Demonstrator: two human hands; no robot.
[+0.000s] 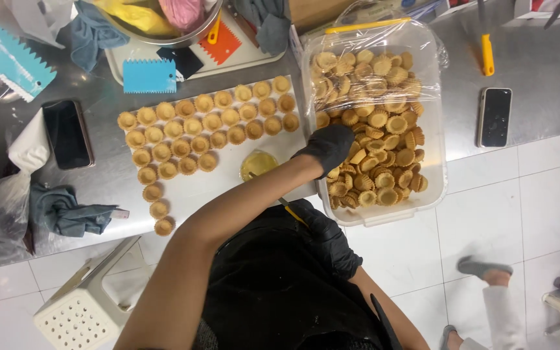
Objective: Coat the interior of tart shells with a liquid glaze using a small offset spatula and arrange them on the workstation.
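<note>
Bright, even overhead light, slightly warm. Steel table [539,78] shows soft grey sheen, no hard hotspots. Glare streaks on plastic film [384,45] over tub [439,175], tart shells beneath partly veiled. Phone screens [495,116] dark, faint reflection. Shadows short, soft, under arm and stool [92,304]. White floor tiles near blown out. Wide-angle bend at edges; table line curves. Centre sharp; slight blur on gloved left hand [326,148] and corners

Two phones [67,133] [494,116], three scrapers [150,76], one tub [384,217], two gloved hands [326,148].
</note>
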